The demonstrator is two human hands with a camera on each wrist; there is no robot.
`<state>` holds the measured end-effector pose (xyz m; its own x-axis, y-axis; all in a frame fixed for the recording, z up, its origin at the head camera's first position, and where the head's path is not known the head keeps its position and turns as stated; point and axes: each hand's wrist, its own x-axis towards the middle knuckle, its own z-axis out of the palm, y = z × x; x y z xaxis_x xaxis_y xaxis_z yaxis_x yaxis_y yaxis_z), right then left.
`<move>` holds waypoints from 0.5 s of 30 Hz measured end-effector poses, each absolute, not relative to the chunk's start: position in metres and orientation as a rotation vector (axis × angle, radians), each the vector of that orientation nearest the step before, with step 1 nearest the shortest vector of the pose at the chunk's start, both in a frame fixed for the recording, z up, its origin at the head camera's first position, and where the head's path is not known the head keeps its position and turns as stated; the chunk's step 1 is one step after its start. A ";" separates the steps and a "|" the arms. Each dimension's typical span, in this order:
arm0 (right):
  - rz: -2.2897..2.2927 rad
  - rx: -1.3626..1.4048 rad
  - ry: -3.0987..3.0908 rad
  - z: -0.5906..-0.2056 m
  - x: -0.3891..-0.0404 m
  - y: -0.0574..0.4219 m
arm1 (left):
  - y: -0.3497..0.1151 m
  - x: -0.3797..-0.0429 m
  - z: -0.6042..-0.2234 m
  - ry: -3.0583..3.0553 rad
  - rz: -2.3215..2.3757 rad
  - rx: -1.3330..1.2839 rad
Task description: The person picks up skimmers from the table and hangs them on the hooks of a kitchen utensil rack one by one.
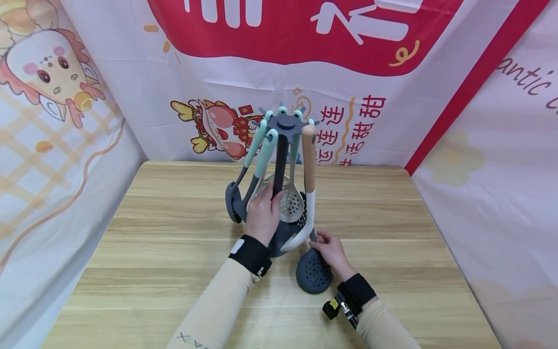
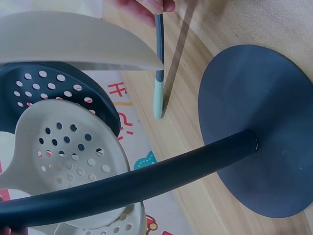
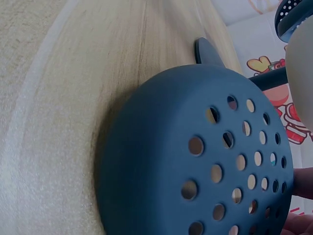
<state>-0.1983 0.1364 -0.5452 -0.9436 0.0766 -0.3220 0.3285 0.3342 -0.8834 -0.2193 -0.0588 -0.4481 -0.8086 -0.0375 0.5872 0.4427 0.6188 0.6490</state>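
Observation:
My left hand (image 1: 263, 211) grips the dark pole (image 1: 281, 165) of a utensil stand, below its round hooked top (image 1: 286, 121). Low at the stand's right, my right hand (image 1: 331, 249) pinches the dark shaft of a skimmer (image 1: 314, 274), whose perforated bowl points toward me. In the right wrist view the skimmer bowl (image 3: 195, 161) fills the middle, close to the tabletop. The left wrist view shows the skimmer's mint handle end (image 2: 158, 98), the stand's round base (image 2: 264, 98) and the right hand's fingertips (image 2: 146, 7).
Several utensils hang around the stand: mint-handled dark ones (image 1: 263, 157), a pale perforated spoon (image 1: 291, 203) and a white utensil with a wooden handle (image 1: 309, 160). The wooden table (image 1: 174, 271) meets a printed cloth backdrop (image 1: 148, 97) behind and at both sides.

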 end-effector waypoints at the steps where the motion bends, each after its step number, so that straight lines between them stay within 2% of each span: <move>1: -1.660 0.370 2.373 -0.546 -0.198 0.137 | -0.059 -0.219 -0.448 -2.284 -1.122 -0.317; 15: -1.887 0.453 2.256 -0.543 -0.196 0.149 | -0.056 -0.218 -0.447 -2.282 -1.168 -0.298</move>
